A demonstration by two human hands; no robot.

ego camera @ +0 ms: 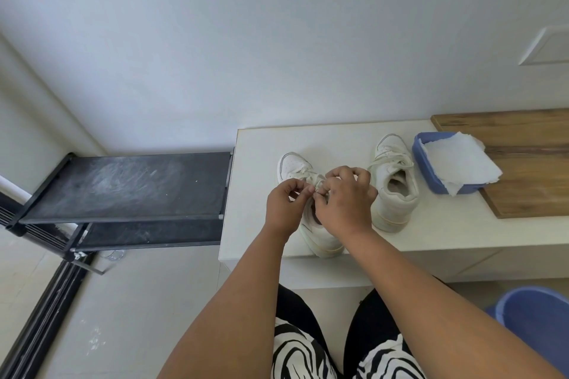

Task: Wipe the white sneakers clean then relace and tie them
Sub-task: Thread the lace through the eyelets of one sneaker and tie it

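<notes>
On the left stands a black metal shoe rack (123,188) with a dusty, scuffed fabric shelf, pushed up against the end of the pale cream counter (446,231). On the counter, near its front edge, sits the left white leather sneaker (292,164), toe pointing at the wall, its heel close to the edge. Both hands work over its tongue: the left hand (284,204) pinches a cream lace (317,179) between thumb and fingertips, and the right hand (345,197) has its fingers curled round the lace just beside it, the two hands almost touching. The knot itself is hidden behind the fingers, so it may be half tied. To the right stands the second white sneaker (392,181), laces drawn across it in a loose bow, its grey lining open to view. Just beside it, a blue plastic tub (431,175) rests on the edge of a wooden board (529,169), holding a crumpled white paper towel (458,160) that spills over its rim. A blue plastic bucket (535,317) stands low on the floor at far right.
</notes>
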